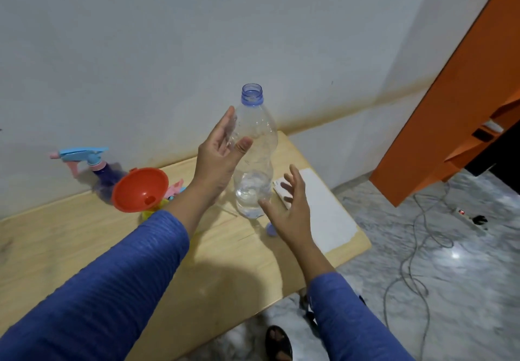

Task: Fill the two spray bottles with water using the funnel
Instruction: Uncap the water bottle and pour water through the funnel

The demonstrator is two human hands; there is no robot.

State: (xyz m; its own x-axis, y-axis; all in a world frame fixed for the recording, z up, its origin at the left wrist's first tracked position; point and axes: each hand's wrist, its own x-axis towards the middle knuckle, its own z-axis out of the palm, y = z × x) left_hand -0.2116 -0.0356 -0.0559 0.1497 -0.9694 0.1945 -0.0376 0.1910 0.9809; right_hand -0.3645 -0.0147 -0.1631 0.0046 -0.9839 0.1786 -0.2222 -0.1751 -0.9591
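Bottle [254, 146] standing uncapped mid-tabletop [70, 242], little water left: light, thin-walled, tippy. Left hand [219, 149] and right hand [289, 206] flanking it, fingers spread, gripping nothing. Funnel [138, 189] sitting at 9 o'clock. Grasp mid-body.

Left hand [222, 152] raised, fingers spread open; right hand [289, 208] lower, fingers splayed, both blue-sleeved

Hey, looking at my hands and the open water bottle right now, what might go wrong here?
The water bottle stands uncapped, with both the left hand and right hand open around it; a bump could tip it and spill. The funnel sits tilted in the yellow bottle, so pouring might miss or topple it.
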